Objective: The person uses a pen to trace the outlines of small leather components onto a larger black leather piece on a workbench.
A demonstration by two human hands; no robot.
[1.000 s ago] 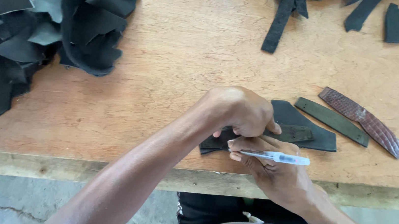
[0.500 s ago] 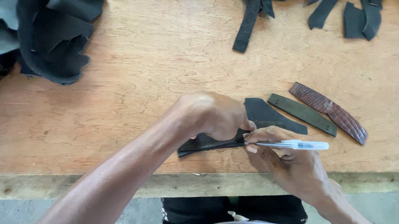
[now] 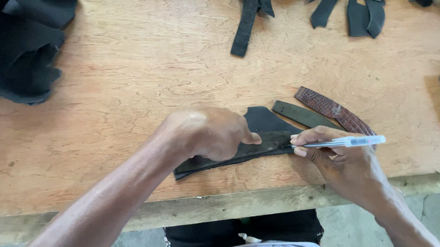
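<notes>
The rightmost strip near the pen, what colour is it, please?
Reddish-brown with a scaly embossed pattern, seen in the head view.

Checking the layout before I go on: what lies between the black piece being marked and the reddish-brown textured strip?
In the head view, one narrow dark olive strip lies slanted between the black piece and the reddish-brown textured strip, close beside both.
</notes>
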